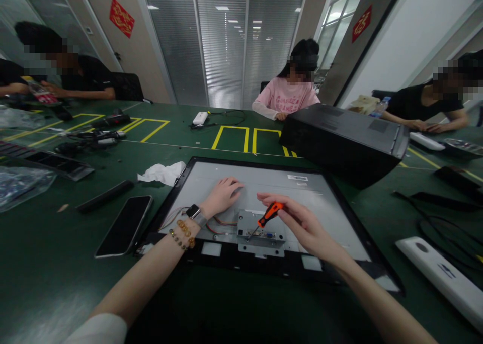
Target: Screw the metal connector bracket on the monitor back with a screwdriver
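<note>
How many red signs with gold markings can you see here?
2. One red sign hangs toward the upper left of the picture, the second red sign toward the upper right. More could be outside the view.

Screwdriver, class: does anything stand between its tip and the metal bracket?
Nothing visible does: the screwdriver in the right hand slants down to the metal bracket with no object between; whether the tip touches it, I cannot tell.
</note>
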`<state>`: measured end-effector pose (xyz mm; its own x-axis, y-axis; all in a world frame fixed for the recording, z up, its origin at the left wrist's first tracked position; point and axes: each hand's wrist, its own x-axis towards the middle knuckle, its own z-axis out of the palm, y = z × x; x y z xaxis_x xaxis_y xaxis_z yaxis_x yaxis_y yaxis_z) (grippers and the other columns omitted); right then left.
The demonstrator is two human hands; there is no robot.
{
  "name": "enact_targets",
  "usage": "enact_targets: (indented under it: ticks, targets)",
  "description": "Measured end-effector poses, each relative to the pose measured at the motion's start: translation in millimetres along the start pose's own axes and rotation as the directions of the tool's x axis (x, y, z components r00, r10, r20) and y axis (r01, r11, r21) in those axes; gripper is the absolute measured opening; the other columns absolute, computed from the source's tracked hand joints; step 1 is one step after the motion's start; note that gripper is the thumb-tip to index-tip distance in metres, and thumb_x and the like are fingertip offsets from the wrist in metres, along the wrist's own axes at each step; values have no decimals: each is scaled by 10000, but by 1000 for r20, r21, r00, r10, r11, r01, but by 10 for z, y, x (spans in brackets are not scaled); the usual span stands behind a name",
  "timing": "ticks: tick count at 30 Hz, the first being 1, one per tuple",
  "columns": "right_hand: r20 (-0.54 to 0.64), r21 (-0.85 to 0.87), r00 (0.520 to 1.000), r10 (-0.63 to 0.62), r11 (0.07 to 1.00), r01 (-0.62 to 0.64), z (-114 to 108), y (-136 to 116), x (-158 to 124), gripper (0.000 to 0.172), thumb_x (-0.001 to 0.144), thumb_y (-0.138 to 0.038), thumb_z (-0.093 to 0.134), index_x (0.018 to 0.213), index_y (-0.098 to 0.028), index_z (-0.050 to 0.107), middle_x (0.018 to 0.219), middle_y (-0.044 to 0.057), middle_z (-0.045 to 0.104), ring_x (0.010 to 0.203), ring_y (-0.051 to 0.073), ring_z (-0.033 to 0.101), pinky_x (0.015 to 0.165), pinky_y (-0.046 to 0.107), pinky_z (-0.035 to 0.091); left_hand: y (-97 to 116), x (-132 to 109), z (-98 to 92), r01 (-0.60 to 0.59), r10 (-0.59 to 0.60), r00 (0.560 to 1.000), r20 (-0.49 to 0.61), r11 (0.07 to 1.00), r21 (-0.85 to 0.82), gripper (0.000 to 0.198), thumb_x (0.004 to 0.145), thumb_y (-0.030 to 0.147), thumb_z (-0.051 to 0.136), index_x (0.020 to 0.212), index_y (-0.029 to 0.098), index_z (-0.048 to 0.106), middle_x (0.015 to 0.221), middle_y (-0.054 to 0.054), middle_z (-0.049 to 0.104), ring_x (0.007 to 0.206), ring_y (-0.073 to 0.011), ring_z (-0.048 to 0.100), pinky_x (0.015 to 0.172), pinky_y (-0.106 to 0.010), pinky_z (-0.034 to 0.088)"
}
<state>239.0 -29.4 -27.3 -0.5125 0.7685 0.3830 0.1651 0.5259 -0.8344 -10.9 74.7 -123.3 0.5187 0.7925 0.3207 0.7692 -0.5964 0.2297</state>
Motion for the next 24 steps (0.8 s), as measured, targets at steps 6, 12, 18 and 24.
enact_targets:
  ticks: [6, 12, 18, 24]
  targets:
    - [14, -53, 999, -50, 997, 51, -31, -67, 35, 388, 995, -203, 444, 1341, -316, 578, 1293, 42, 660, 1195, 216, 607, 1038, 441, 480, 8, 11, -6, 9, -9, 1000, 8, 1000, 4, 266, 923, 166, 548, 1179, 217, 604, 1165, -55, 595, 1087, -225, 548, 957, -379, 439]
    - [-173, -91, 978, -118, 990, 104, 32, 21, 45, 316, 884, -182, 650, 1142, -350, 723, 1058, 17, 762, 963, 219, 713, 849, 384, 583, 31, 17, -40, 14, -15, 1000, 21, 1000, 12, 271, 922, 179, 553, 1185, 213, 607, 1160, -59, 597, 1077, -231, 551, 945, -385, 443]
    - [-79, -120, 991, -107, 988, 98, 11, -7, 24, 387, 948, -173, 512, 1274, -332, 644, 1195, 35, 715, 1103, 220, 663, 944, 425, 539, 33, 14, -29, 16, -16, 1000, 16, 1000, 13, 277, 917, 168, 566, 1189, 202, 610, 1160, -61, 599, 1080, -228, 549, 952, -374, 437]
    - [-151, -119, 980, -129, 987, 111, 37, 11, 40, 328, 912, -213, 615, 1216, -315, 685, 1096, 47, 755, 981, 231, 707, 854, 411, 573, 28, 12, -27, 17, -17, 1000, 21, 1000, 17, 277, 923, 168, 564, 1194, 201, 610, 1168, -64, 595, 1079, -228, 548, 954, -373, 437]
